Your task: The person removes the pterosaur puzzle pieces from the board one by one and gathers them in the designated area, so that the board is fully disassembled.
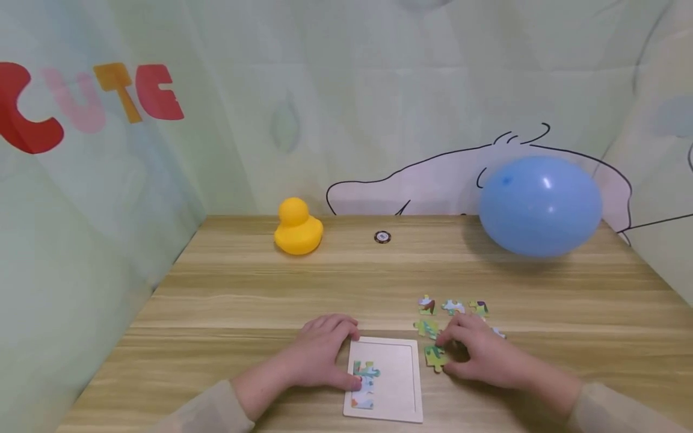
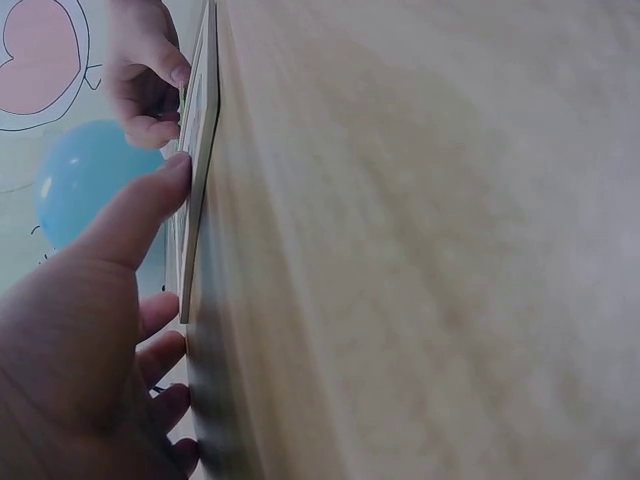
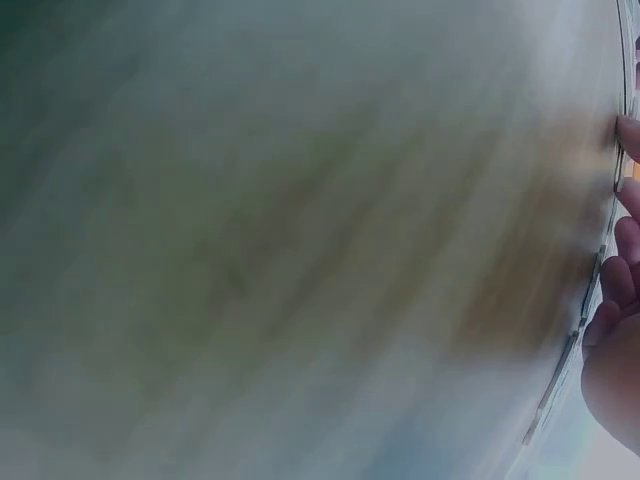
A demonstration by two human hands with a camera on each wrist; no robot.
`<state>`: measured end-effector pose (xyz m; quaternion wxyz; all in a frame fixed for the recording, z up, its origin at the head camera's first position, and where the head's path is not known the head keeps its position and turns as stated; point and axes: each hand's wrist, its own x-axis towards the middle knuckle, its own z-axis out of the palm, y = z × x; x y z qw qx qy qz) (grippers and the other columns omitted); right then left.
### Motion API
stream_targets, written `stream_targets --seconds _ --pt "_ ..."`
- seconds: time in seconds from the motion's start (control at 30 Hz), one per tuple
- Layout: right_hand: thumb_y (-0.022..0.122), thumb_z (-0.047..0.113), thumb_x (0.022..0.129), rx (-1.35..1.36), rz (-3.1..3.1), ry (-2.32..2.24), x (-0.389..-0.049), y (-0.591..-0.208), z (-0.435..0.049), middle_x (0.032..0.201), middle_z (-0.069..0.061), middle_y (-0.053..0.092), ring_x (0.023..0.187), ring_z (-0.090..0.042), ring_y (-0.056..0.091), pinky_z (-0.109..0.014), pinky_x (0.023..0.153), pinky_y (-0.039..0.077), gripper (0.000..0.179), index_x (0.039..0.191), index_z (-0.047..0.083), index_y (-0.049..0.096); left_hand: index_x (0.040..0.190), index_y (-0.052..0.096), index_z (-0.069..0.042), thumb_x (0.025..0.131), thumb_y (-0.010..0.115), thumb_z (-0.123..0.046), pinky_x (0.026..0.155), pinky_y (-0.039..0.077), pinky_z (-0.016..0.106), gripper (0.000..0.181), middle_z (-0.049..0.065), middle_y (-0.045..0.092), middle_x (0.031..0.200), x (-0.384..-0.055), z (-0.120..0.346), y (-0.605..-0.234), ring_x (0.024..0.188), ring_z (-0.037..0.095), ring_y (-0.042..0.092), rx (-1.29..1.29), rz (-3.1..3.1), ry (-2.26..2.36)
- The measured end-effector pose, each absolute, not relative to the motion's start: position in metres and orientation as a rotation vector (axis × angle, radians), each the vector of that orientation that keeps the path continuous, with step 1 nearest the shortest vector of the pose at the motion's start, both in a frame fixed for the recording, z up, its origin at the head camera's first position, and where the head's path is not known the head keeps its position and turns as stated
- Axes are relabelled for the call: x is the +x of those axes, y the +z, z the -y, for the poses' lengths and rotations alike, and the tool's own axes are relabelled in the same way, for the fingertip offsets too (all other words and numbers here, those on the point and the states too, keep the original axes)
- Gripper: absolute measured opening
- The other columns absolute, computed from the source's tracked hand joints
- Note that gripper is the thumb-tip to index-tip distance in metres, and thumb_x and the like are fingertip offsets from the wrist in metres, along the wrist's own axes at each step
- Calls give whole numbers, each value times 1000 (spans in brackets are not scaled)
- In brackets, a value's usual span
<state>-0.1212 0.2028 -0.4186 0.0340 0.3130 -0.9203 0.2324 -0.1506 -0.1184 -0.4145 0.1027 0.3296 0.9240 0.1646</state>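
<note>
A shallow white puzzle tray [image 1: 392, 385] lies on the table, with a few joined puzzle pieces [image 1: 363, 400] along its left side. My left hand [image 1: 322, 352] rests at the tray's left edge, its thumb on the joined pieces and its index finger by the upper left corner. In the left wrist view the other fingers hang loosely beside the tray [image 2: 200, 150]. Right of the tray, my right hand [image 1: 482, 355] pinches the right side of a green puzzle piece [image 1: 434, 357] between thumb and index finger. The right wrist view mostly shows blurred tabletop, with fingertips [image 3: 628, 135] at its edge.
Several loose pieces lie above the right hand, among them a green piece [image 1: 428, 328] and a white-blue piece [image 1: 453, 307]; the hand partly covers others. Farther back are a yellow rubber duck [image 1: 299, 231], a round chip [image 1: 382, 237] and a blue balloon [image 1: 541, 207]. A printed curtain [image 1: 243, 120] surrounds the table.
</note>
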Motion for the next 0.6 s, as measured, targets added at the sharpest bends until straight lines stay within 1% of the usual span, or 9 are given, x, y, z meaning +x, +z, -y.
stream_targets --seconds 0.2,0.33,0.43,0.6 --pt "78 31 73 974 2858 708 -122 -416 -204 96 16 47 92 -7 42 -32 81 41 29 98 25 63 117 50 -21 67 71 -62 104 25 51 68 0 40 138 -150 118 -414 127 28 34 974 -2722 484" --pt "78 34 73 988 2829 716 -123 -415 -204 94 17 47 90 -7 40 -30 78 40 29 97 26 64 117 49 -21 64 72 -61 103 25 51 70 0 41 138 -149 118 -414 127 29 34 984 -2726 475" --pt "77 33 73 989 2818 720 -124 -415 -202 94 17 48 90 -7 39 -28 76 39 28 97 27 64 116 48 -21 62 74 -61 103 24 51 73 0 40 138 -149 119 -414 127 28 34 992 -2730 463" --pt "77 31 72 973 2829 699 -128 -416 -196 94 19 48 91 -5 41 -29 79 40 27 96 28 65 118 48 -21 60 74 -63 104 23 51 76 1 39 139 -148 120 -413 128 28 33 994 -2722 444"
